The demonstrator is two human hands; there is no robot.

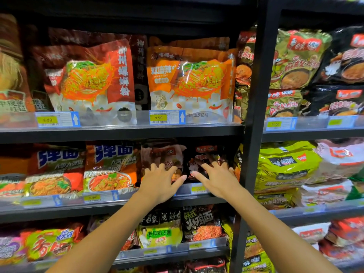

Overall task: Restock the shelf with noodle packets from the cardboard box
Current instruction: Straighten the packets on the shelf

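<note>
Both my hands reach into the middle shelf of a black rack. My left hand lies with spread, straight fingers against a brown noodle packet. My right hand lies the same way on a black noodle packet just to its right. Both packets stand upright behind the clear shelf lip, side by side. The cardboard box is not in view.
Orange noodle packets stand left of my hands. The shelf above holds large red and orange bags. Below are yellow and black packets. A black upright post divides this bay from the right bay full of green and black packs.
</note>
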